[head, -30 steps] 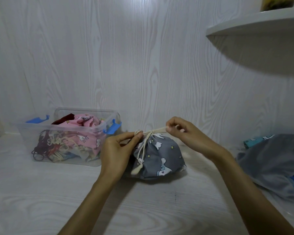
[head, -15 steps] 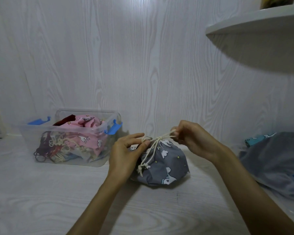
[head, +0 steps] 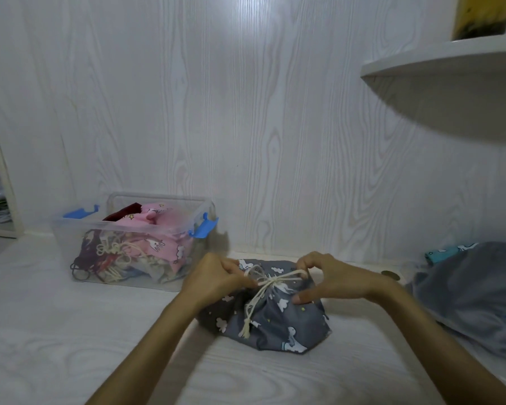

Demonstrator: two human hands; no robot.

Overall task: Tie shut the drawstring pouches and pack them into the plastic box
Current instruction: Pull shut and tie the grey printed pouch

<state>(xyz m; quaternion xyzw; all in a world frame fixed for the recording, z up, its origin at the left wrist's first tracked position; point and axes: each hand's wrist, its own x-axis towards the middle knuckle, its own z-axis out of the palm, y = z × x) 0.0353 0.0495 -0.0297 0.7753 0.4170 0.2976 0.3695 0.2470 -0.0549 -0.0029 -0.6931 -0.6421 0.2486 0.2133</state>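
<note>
1. At the far left, a clear plastic box (head: 135, 244) with blue latches (head: 202, 228) stands on the pale wood-grain surface (head: 41, 331), close to the wall
2. Inside the box lie several pouches, with a pink pouch (head: 158, 226) on top and cream cords (head: 114, 252) showing through the front wall
3. The left hand (head: 216, 280) sits just right of the box, its grip closed on one loop of the cream drawstring (head: 270, 283) at the neck of the grey pouch
4. The grey pouch (head: 278, 317), printed with white clouds and animals, rests on the surface between the two hands, its mouth gathered and the drawstring crossed over in a knot; the loose ends hang down its front
5. The right hand (head: 333, 283) pinches the other loop of the drawstring, its thumb pressing on the cloth
6. Farther right, a heap of grey cloth (head: 465, 290) lies on the surface, with a bit of teal cloth (head: 441, 254) behind it
7. A white shelf (head: 450, 58) juts from the wall at the upper right
</note>
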